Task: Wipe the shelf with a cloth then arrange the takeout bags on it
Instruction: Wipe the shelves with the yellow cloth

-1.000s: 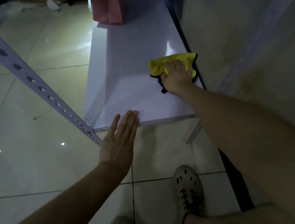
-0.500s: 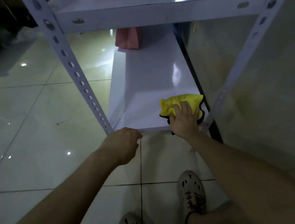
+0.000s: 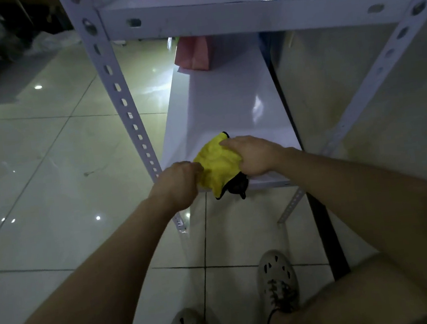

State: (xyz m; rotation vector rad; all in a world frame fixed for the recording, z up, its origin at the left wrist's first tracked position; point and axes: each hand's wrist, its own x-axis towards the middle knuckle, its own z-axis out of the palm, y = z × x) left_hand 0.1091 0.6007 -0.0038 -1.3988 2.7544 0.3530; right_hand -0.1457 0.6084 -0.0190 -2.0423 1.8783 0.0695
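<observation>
A: Cloth first: yellow with a black edge, bunched at the near edge of the lower shelf, one black corner hanging off the front lip.

B: Who has hold of it?

A: Both hands meet on it. The right hand lies flat on top, its fingers spread and pressing down on the cloth, not curled around it. The left hand sits at the cloth's left end, by the perforated upright, its fingers curled shut; they seem to pinch a fold of the cloth, though the back of the hand hides the contact.

B: So which step is this?

A: Wiping, I'd judge, and near the front corner of the lower shelf. The two-handed hold looks like a regather or refold of the cloth rather than a stroke.

B: And further back?

A: The shelf's white top runs on bare and glossy, then a pink takeout bag stands upright at the far end. Above it all is the upper shelf, whose top I can barely see.

B: What does the next move call for?

A: Probably a firm flat hold on the cloth and a pass along the shelf toward that bag, or around it. Arranging bags comes after; only this one bag is in view.
</observation>
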